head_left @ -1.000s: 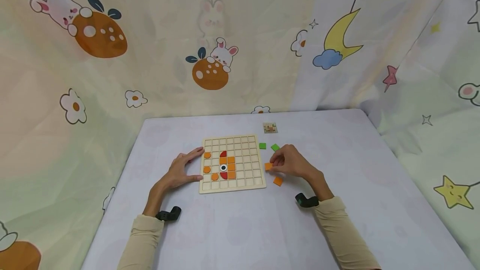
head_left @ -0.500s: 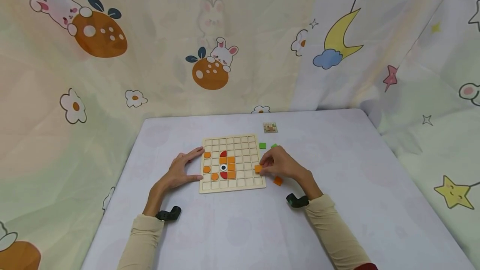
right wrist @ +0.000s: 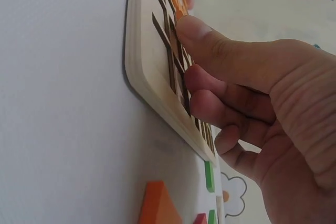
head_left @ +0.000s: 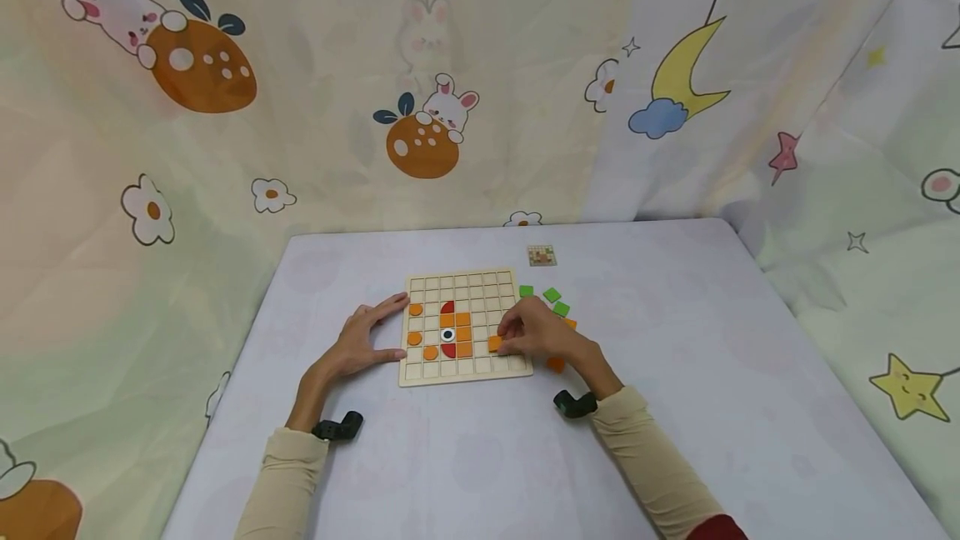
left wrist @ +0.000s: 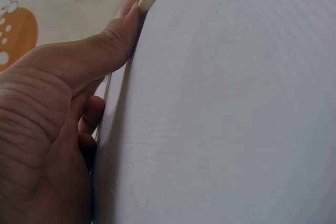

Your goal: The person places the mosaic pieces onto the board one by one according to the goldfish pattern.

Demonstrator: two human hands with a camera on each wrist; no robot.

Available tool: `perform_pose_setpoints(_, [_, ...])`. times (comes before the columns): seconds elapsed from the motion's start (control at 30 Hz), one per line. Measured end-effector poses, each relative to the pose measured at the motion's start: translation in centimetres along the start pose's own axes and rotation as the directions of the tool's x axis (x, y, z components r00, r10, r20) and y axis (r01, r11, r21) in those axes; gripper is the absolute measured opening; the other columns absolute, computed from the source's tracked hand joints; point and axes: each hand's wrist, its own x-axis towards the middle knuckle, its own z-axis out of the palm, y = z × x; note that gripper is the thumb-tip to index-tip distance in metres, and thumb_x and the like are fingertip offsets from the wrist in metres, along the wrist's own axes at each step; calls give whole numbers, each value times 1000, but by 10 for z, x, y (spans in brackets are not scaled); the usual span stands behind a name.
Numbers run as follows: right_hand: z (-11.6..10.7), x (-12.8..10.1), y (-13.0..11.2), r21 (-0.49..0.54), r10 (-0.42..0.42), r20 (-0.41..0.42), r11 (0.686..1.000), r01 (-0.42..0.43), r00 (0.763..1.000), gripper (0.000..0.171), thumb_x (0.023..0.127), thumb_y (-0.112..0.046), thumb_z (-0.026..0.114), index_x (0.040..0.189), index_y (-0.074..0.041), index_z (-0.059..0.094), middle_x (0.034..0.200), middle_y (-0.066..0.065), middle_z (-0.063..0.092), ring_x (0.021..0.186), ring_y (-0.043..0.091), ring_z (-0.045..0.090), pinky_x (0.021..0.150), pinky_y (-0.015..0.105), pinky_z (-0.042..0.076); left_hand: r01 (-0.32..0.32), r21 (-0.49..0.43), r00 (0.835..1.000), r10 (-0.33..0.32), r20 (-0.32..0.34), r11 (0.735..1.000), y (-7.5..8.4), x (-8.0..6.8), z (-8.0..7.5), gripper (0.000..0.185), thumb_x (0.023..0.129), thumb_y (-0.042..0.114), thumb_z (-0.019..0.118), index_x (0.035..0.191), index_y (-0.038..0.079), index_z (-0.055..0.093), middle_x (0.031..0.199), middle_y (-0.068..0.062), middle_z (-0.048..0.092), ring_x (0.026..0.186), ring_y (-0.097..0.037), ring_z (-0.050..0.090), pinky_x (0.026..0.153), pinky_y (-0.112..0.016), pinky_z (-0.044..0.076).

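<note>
Head view, entry by size. We recorded first the printed curtain (head_left: 225, 148) with rabbits, moon and stars, hung behind and beside the work. Next, the pale table (head_left: 465, 457), draped in cloth. On it, near the middle, we noted the wooden grid board (head_left: 465, 286), lying flat, with orange rounds, orange squares, red half-rounds and one eye piece seated in its left and middle cells.

We logged the left hand (head_left: 358, 342) flat on the table, fingers straight and spread, fingertips and thumb touching the board's left edge; the left wrist view showed the thumb (left wrist: 113, 38) pressed against that edge. We logged the right hand (head_left: 534, 333) over the board's right part, thumb and fingers pinching an orange square tile (head_left: 495, 343), which sat low over the cells of the lower right rows.

Smaller items: three green tiles (head_left: 552, 295) just right of the board, a loose orange tile (head_left: 556, 364) beside the right hand, and a small picture card (head_left: 541, 255) beyond the board's far right corner.
</note>
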Motion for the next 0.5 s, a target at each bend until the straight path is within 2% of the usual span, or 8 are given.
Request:
perform_pose_setpoints(0.23, [5,6,-6,-37,-9,15,999,10,1000,23,76,-17,89,89,-4,77,74,-3,68,66,10,60,63,24,52,-5,5,1000,5,-1,1000,0,-1,-1,98,72,50,88,155,27,41,166,8,33,103,-18,40,88,-39,29])
perform_pose_setpoints(0.5, [9,8,-13,-75,50,29,996,-47,998,23,76,-19,89,91,-7,77,73,-4,67,66,11,59,61,23,51,-28,6,1000,28,-8,1000,-1,-1,-1,99,71,52,87,155,26,42,165,5,34,102,-17,39,87,-40,29])
